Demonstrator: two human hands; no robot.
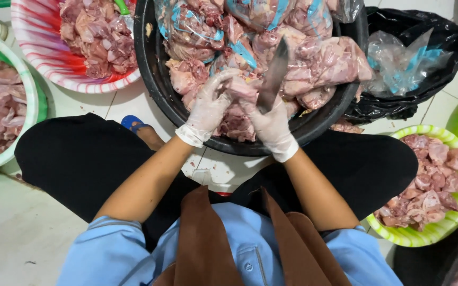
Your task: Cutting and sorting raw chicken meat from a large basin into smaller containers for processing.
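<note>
Head view, looking straight down at my lap and the floor. I sit with a black basin (pixel 152 79) between my knees, full of raw chicken pieces, many in clear bags with blue print.

Left hand (pixel 208 108), gloved: fingers curled and pinching a chicken piece (pixel 242 90) at the near side of the basin, just above the heap. Right hand (pixel 272 127), gloved: fingers wrapped tight round the handle of a knife (pixel 274 74), handle hidden in the fist.

Knife long axis runs nearly straight away from me, tilted slightly right; tip points away toward the far side of the basin, blade rising over the bagged meat. Blade base sits just beside the pinched piece, close to touching; cannot tell if the edge is in the meat.

Step in hand, my read: trimming or cutting this 1 piece, held up over the basin. Next move calls for a firm left pinch, fingertips kept off the edge line, and a short controlled draw of the blade. Slippery meat and gloves are the risk.

Around: red-striped bowl (pixel 38 69) of cut meat far left, green-rimmed bowl (pixel 27 100) left, green-striped bowl (pixel 451 222) of pieces at my right knee, black bag (pixel 425 90) with empty wrappers far right.
</note>
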